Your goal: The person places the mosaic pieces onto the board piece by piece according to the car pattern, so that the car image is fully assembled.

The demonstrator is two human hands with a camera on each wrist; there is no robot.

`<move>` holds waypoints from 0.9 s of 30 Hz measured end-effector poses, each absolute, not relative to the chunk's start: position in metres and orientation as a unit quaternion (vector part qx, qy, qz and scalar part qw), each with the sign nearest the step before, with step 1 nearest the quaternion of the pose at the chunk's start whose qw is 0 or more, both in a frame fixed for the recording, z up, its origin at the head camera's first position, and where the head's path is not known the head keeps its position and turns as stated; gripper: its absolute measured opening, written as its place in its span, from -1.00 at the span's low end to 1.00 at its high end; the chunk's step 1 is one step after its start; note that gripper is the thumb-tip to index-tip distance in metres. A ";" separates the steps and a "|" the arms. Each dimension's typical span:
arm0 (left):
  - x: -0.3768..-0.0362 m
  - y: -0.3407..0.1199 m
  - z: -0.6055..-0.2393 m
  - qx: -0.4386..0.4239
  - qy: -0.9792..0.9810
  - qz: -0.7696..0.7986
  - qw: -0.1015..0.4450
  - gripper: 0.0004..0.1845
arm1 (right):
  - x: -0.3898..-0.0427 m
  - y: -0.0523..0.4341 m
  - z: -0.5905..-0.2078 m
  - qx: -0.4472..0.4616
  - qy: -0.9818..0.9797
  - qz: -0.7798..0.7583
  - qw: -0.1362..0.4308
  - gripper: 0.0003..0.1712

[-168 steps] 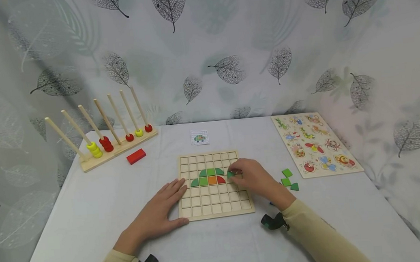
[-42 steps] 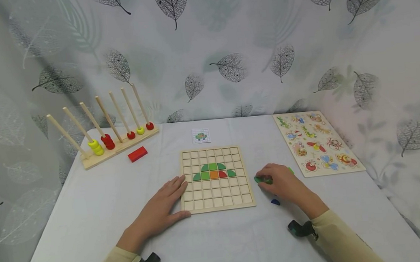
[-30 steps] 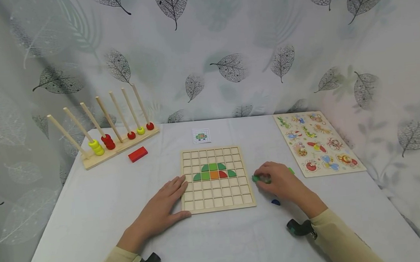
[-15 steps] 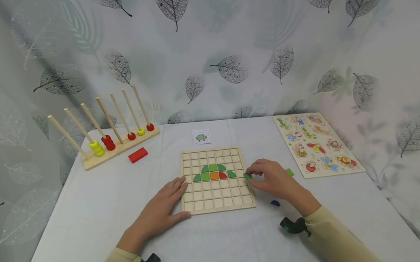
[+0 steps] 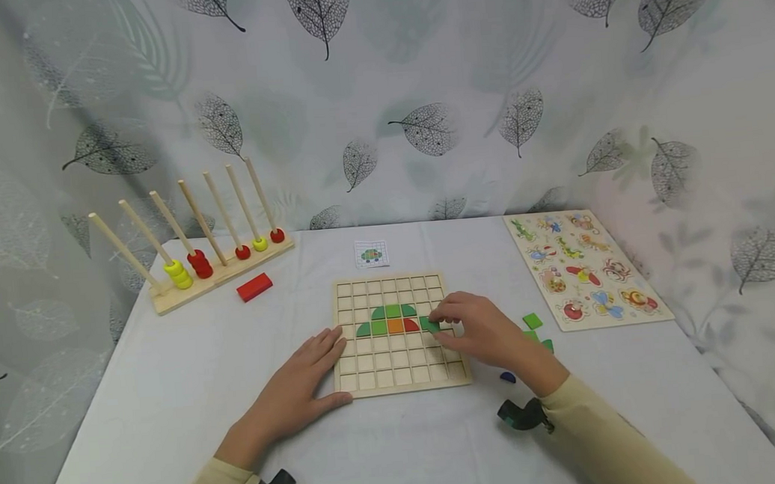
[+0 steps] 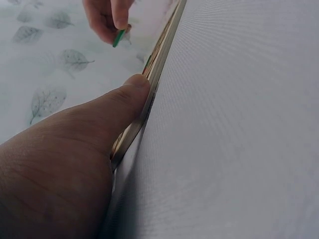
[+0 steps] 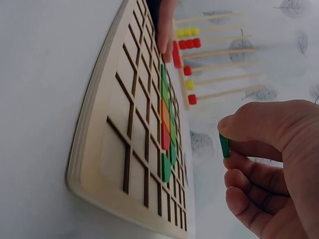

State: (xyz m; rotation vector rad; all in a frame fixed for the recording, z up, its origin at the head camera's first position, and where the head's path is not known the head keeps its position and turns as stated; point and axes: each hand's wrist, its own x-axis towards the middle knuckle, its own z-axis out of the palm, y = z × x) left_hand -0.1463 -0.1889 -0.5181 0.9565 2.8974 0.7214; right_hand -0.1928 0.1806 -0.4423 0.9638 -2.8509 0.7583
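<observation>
A wooden grid board (image 5: 374,378) lies flat before me, with light green tiles (image 5: 392,311), dark green rounded tiles (image 5: 363,329), an orange tile (image 5: 395,325) and a red tile (image 5: 410,325) set in two rows. My left hand (image 5: 296,379) rests at the board's left side, fingers spread on its edge and the thumb (image 6: 130,94) against the near corner. Over the right part of the board, my right hand (image 5: 484,329) pinches a dark green tile (image 7: 224,146) between thumb and finger. That tile is seen edge-on and raised off the board in the right wrist view.
Loose green tiles (image 5: 532,321) and a blue tile (image 5: 508,377) lie right of the board. A small pattern card (image 5: 371,253) sits behind it. At back left are a peg stand with beads (image 5: 221,272) and a red block (image 5: 254,286); an insect puzzle board (image 5: 588,269) lies at right.
A dark green tile now sits right of the red one. My right hand went to the loose tiles, took another green tile and carried it left over the board. My left hand stays put.
</observation>
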 end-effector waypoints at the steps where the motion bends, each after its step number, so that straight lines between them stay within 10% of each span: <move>1: -0.146 -0.189 -0.518 0.305 0.924 0.231 0.004 0.05 | -0.192 0.178 -0.441 0.314 -0.917 0.246 0.020 -0.76; 27: -0.146 -0.188 -0.515 0.302 0.925 0.232 0.013 0.03 | -0.200 0.119 -0.451 0.371 -0.895 0.247 0.014 -0.76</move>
